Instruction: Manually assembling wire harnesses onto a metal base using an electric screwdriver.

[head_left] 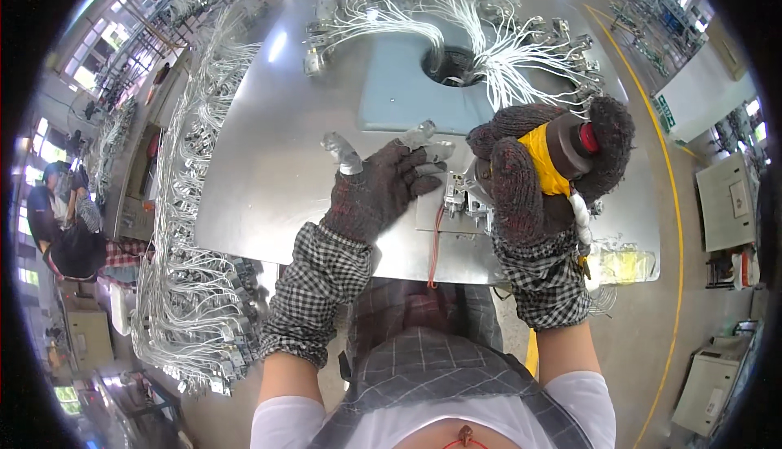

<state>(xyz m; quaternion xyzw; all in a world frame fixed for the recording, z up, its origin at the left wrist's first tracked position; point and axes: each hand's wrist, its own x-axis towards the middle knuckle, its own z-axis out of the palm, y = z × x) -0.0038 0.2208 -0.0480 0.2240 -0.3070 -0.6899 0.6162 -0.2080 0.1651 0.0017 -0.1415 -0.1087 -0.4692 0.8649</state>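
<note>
My right hand point(517, 180), in a dark knitted glove, is wrapped round a dark hand-held power tool point(544, 160). Yellow tape circles its body, and a red part shows at its end; the working tip is hidden. My left hand point(366, 192) wears a similar glove with clear tape over the fingertips. Its thumb and fingers are spread, and I see nothing held in them. Just right of those fingers sits a small metal fixture point(458, 198) with metal pieces on it, partly covered by my right hand. A thin red cord point(435, 249) runs from it toward the table's front edge.
The shiny metal table point(285, 123) carries a blue-grey panel point(391, 94) with a round hole. White wire bundles point(517, 62) with metal ends fan out from it. More wires point(191, 204) hang along the left side. A clear bag point(627, 263) lies at the right corner. Someone point(73, 221) sits far left.
</note>
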